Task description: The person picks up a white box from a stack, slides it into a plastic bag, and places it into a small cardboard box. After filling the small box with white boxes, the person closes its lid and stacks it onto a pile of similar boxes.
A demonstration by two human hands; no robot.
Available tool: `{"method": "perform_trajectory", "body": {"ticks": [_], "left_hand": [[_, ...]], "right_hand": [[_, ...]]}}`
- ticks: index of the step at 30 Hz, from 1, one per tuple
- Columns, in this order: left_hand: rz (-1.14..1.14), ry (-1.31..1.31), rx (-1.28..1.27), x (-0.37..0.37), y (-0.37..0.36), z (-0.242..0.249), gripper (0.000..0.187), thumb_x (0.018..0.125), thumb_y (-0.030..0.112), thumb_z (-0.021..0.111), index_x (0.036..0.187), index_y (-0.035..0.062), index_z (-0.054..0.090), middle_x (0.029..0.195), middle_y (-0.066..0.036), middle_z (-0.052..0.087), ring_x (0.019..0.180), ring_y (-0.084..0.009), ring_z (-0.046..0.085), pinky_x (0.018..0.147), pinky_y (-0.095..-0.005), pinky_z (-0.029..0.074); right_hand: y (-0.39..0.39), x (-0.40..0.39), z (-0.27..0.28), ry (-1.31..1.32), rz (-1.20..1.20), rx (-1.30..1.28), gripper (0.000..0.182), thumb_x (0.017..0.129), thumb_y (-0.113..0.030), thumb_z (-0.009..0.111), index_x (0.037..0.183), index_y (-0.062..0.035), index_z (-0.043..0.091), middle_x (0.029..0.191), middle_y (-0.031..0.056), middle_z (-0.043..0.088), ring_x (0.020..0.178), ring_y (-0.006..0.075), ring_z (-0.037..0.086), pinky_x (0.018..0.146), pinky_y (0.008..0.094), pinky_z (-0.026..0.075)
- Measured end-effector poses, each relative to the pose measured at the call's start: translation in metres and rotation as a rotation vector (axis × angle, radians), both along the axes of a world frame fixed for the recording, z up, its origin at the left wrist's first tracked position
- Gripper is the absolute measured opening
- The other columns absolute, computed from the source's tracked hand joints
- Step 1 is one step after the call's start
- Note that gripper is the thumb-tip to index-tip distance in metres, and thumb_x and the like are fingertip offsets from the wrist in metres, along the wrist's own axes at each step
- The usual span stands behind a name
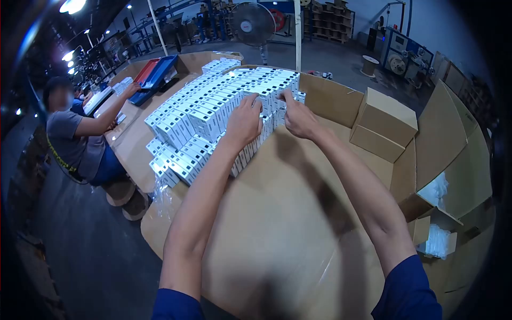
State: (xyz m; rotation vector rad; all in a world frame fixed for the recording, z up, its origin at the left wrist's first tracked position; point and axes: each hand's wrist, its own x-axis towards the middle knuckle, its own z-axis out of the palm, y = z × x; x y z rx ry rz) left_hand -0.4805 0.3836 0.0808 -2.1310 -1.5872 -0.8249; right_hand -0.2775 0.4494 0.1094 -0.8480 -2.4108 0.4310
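Many small white boxes (pixel 205 120) with dark square marks stand in tight rows, stacked in layers on the cardboard-covered table (pixel 256 213). Both my arms reach forward to the right end of this stack. My left hand (pixel 245 121) is closed, its fingers curled against the boxes at the near side. Just to the right, my right hand (pixel 300 116) grips at the stack's right corner, index finger bent over a box edge. A few boxes lie between the two hands. The fingertips are partly hidden, so how many boxes they hold cannot be made out.
A cardboard box (pixel 385 120) stands inside the table's raised cardboard edge at right. Open cartons with clear plastic bags (pixel 438 241) sit below it. At left, a co-worker (pixel 80 125) sits beside red and blue trays (pixel 152 77). A fan (pixel 250 25) stands behind.
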Motion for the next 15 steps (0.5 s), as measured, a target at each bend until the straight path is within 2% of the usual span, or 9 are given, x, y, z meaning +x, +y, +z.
{"method": "perform_trajectory", "body": {"ticks": [4,10,13,15], "left_hand": [[0.008,0.064,0.026,-0.016,0.023,0.003,0.034,0.083,0.007,0.068,0.114,-0.001,0.057,0.14,-0.023,0.054,0.132,-0.0392,0.051,0.11,-0.0472,0.044],[-0.002,0.027,0.014,-0.024,0.02,0.001,0.041,0.082,0.001,0.064,0.122,0.0013,0.057,0.13,-0.018,0.06,0.124,-0.0369,0.056,0.103,-0.0469,0.047],[-0.044,0.05,0.163,-0.023,0.02,0.001,0.039,0.086,-0.002,0.057,0.125,0.0027,0.056,0.122,-0.014,0.061,0.119,-0.0328,0.058,0.093,-0.0433,0.05],[0.003,0.069,0.147,-0.021,0.02,0.002,0.034,0.087,-0.001,0.057,0.12,0.0034,0.059,0.119,-0.014,0.061,0.117,-0.0319,0.059,0.092,-0.0431,0.05]], "right_hand": [[0.019,-0.02,0.002,-0.026,-0.001,0.122,0.05,0.085,0.004,0.053,0.131,-0.0027,0.035,0.113,0.0352,0.064,0.105,0.0517,0.064,0.091,0.0561,0.049],[0.024,-0.028,0.006,-0.129,-0.037,0.033,0.048,0.085,0.003,0.055,0.129,-0.0032,0.035,0.113,0.0339,0.065,0.105,0.0508,0.064,0.09,0.0557,0.05],[0.022,-0.03,0.011,-0.143,-0.04,0.048,0.05,0.085,0.002,0.058,0.129,-0.003,0.035,0.111,0.0331,0.066,0.104,0.0512,0.065,0.09,0.0559,0.05],[0.019,-0.031,0.014,-0.17,-0.051,0.008,0.048,0.086,0.003,0.058,0.129,-0.0018,0.036,0.116,0.0341,0.064,0.109,0.0508,0.063,0.093,0.0548,0.049]]}}
